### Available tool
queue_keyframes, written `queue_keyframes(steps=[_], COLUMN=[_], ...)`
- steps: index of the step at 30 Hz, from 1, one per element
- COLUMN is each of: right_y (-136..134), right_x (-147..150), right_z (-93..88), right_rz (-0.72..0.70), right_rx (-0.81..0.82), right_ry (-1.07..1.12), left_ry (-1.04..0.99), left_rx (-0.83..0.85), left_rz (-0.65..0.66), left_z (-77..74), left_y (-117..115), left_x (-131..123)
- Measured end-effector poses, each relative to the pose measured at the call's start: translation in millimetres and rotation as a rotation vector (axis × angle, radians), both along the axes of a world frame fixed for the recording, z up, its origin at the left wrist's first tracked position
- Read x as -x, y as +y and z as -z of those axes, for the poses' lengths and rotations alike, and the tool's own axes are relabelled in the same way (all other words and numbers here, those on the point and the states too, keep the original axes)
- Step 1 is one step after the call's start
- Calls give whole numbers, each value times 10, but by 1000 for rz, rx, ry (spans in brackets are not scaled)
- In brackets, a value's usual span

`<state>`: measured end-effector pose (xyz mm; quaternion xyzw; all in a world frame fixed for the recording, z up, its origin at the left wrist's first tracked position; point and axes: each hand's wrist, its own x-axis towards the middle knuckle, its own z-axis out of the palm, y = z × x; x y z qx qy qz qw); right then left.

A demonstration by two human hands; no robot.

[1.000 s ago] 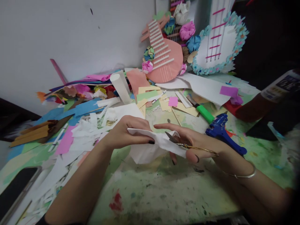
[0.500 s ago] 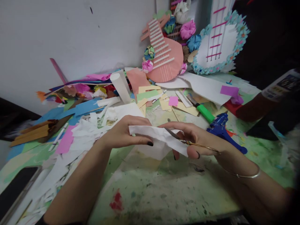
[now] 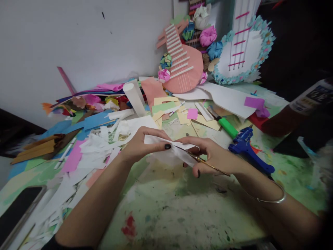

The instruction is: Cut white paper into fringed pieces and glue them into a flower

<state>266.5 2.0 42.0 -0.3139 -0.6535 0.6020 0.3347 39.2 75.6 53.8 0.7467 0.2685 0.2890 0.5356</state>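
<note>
My left hand (image 3: 145, 142) pinches a strip of white paper (image 3: 153, 139) between the thumb and the fingers, above the middle of the table. In my right hand (image 3: 208, 152) is a pair of scissors (image 3: 199, 159) with gold-coloured handles. The blades lie along the paper and point left, with the tip close to my left thumb. Some fingers of my right hand are hidden behind the paper, which they appear to touch. The paper's lower part hangs beneath both hands.
A blue glue gun (image 3: 244, 147) and a green-handled tool (image 3: 227, 126) lie to the right, near a large bottle (image 3: 299, 104). Paper scraps (image 3: 93, 152) and a phone (image 3: 20, 211) cover the left. Paper instruments (image 3: 183, 66) lean against the wall behind.
The scissors have moved left along the paper, and their tip is now near my left thumb. My right hand has come closer to my left. The view has shifted slightly.
</note>
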Motion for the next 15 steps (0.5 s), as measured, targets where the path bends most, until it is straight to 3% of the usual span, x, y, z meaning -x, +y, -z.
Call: queue_keyframes(steps=[8, 11, 15], right_y=[25, 26, 21], right_x=[-117, -155, -164], right_z=[59, 113, 130], right_rz=[-48, -53, 59], right_rx=[130, 172, 182], right_ry=[71, 142, 110], left_ry=[118, 77, -67], left_rx=[-65, -16, 12], left_rz=[-154, -294, -532], left_z=[-48, -26, -8], left_y=[24, 96, 214], left_x=[45, 111, 201])
